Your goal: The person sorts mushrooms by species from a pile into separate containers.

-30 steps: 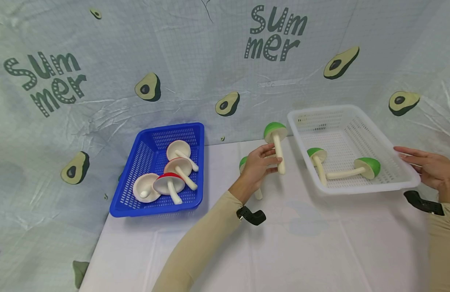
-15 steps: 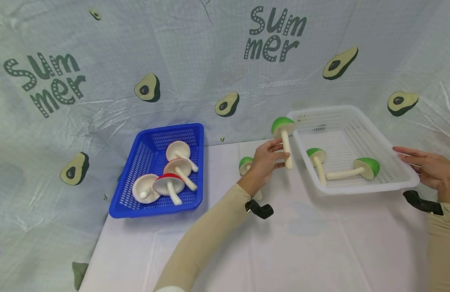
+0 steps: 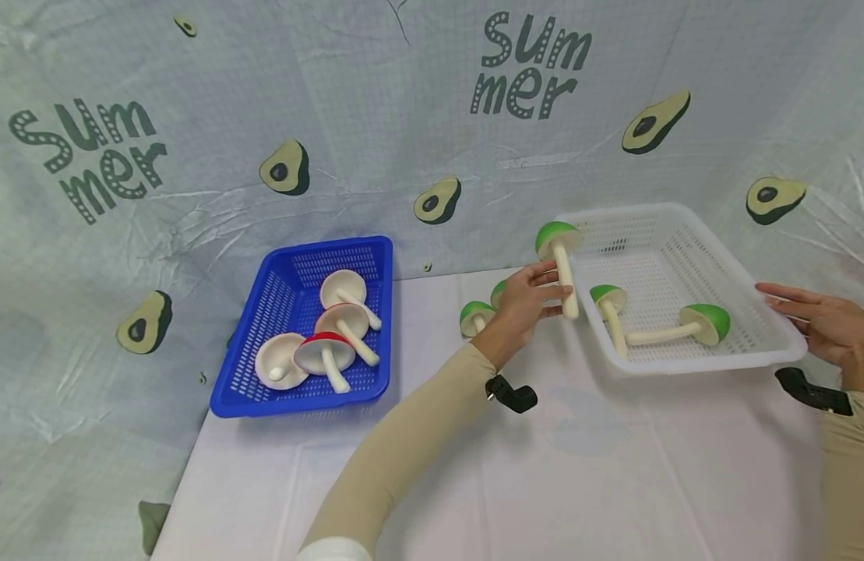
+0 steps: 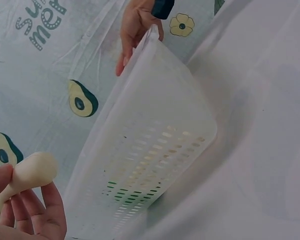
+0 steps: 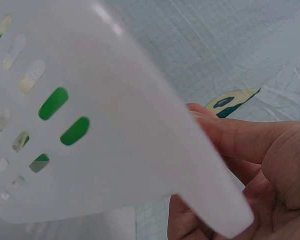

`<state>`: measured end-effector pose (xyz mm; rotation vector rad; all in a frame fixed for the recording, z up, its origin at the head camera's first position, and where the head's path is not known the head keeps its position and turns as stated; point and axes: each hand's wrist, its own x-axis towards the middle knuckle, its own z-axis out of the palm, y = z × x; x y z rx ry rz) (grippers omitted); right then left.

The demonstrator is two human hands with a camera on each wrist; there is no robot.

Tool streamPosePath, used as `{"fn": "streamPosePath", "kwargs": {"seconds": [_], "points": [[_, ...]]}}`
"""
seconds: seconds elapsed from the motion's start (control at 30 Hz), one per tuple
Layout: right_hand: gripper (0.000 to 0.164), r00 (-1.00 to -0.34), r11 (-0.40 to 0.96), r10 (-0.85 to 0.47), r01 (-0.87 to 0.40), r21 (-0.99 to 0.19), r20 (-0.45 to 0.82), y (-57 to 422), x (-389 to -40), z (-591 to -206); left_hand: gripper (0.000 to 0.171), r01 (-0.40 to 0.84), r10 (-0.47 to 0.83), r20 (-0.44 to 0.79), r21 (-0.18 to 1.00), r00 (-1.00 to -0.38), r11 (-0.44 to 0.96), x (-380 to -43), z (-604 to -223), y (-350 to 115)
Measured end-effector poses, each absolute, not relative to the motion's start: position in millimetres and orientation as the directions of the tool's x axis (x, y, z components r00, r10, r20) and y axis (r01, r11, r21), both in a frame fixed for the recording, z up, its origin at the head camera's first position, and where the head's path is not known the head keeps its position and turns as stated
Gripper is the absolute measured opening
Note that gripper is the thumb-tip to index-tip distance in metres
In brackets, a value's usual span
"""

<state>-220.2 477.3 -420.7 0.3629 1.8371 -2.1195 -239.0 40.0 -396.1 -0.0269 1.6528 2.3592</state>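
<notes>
My left hand (image 3: 524, 304) pinches the pale stem of a toy mushroom (image 3: 558, 238) with a green cap, held upright above the table beside the white basket's left rim. In the left wrist view, the stem end (image 4: 36, 171) shows between thumb and fingers. At the basket's right side, my right hand (image 3: 834, 323) grips the rim of the white basket (image 5: 135, 120), thumb on one side and fingers on the other. Inside that basket lie two green-capped mushrooms (image 3: 705, 322). Partly hidden behind my left hand, two more green mushrooms (image 3: 476, 316) lie on the table.
On the left stands a blue basket (image 3: 228, 393) with several red-capped mushrooms (image 3: 325, 354) in it. A white cloth covers the table (image 3: 600, 483). A curtain printed with avocados (image 3: 437, 200) hangs right behind the baskets.
My left hand has carried the green mushroom rightward and slightly up, to the white basket's left rim. The table mushrooms behind it have come more into view. My right hand has stayed put.
</notes>
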Motion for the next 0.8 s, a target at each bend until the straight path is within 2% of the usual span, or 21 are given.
{"fn": "streamPosePath", "kwargs": {"seconds": [0.33,0.8], "points": [[0.036,-0.924,-0.131,-0.068,0.383,-0.914,-0.377,474.4,-217.7,-418.6,0.043,-0.236,0.193,-0.178,0.911,-0.965,-0.337,-241.9,-394.8,48.6],[0.034,-0.921,-0.151,-0.071,0.389,-0.909,-0.382,475.3,-219.2,-418.9,0.043,-0.223,0.208,-0.159,0.915,-0.965,-0.335,-249.7,-391.4,63.1]]}}
